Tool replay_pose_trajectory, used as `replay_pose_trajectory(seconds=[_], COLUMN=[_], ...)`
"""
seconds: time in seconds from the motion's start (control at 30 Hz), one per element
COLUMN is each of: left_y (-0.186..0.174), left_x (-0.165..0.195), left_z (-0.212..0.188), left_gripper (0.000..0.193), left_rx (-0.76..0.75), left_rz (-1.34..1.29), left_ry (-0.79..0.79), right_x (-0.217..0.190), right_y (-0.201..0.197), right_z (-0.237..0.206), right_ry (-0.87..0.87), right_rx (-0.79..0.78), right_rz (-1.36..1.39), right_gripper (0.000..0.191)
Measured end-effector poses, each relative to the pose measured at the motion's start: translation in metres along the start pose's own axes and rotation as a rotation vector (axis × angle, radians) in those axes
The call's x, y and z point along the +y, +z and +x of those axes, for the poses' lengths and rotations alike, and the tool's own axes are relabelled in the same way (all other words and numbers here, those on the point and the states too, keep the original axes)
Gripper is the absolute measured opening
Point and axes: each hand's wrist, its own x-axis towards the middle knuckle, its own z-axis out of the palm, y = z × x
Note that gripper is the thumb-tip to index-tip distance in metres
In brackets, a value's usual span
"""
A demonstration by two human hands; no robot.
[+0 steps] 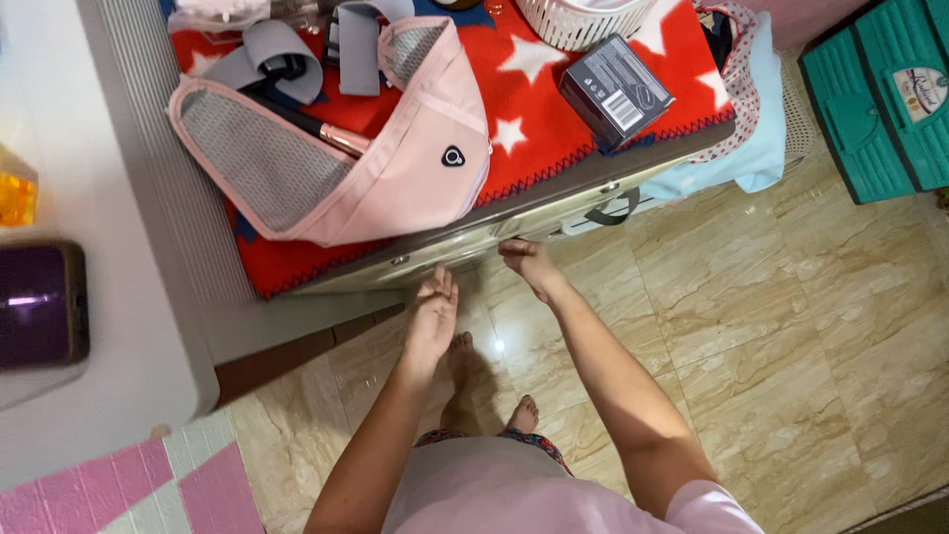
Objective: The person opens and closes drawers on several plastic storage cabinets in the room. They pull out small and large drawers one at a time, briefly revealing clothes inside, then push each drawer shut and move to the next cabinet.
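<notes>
nearest to me i see my two bare feet (494, 386) on the glossy beige tiled floor (791, 326), and both forearms stretched out ahead. my left hand (433, 314) is flat and open, fingers held together, pointing at the metal front edge of the case (474, 235) and just short of touching it; it holds nothing. my right hand (529, 263) is loosely curled with its fingertips at that same edge, near a latch; i cannot tell whether it grips anything. on top of the case lies a red blanket with white stars (534, 94). on the blanket, closest to my hands, sits a pink sling bag (415, 148) with grey mesh padding, and a dark small box (615, 91) to its right. farther back stands a white basket (583, 20). a teal plastic crate (880, 99) is on the floor far right, and a dark phone (40, 302) rests on the white surface at left.
</notes>
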Motion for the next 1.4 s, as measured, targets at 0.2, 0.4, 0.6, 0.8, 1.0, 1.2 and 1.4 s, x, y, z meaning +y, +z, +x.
replay_pose_trajectory(seconds=[0.2,0.4,0.6,0.8,1.0,1.2,1.4], left_y=[-0.014,-0.042,-0.089,-0.125,-0.141,-0.154,-0.144], left_x=[0.014,0.043,0.046,0.034,0.006,-0.004,-0.015], left_z=[-0.010,-0.010,-0.060,-0.094,-0.104,-0.102,-0.101], left_gripper=[0.032,0.042,0.027,0.033,0.032,0.033,0.047], left_rx=[0.041,-0.032,0.090,0.060,0.120,0.010,0.163], left_rz=[0.194,0.774,0.976,0.908,0.985,0.982,1.049], left_ry=[-0.149,-0.232,-0.215,-0.404,-0.610,-0.537,-0.586], right_x=[0.012,0.068,0.111,0.159,0.203,0.218,0.246], right_y=[-0.003,0.027,0.062,0.061,0.057,0.044,0.026], right_z=[-0.005,0.007,0.068,0.115,0.141,0.136,0.064], right_ry=[0.108,0.408,0.460,0.219,-0.145,-0.012,0.072], right_rx=[0.012,0.116,0.351,0.412,0.233,0.218,0.317], right_rz=[0.097,0.515,0.979,1.133,1.327,1.301,1.283], right_gripper=[0.043,0.047,0.061,0.057,0.056,0.075,0.062])
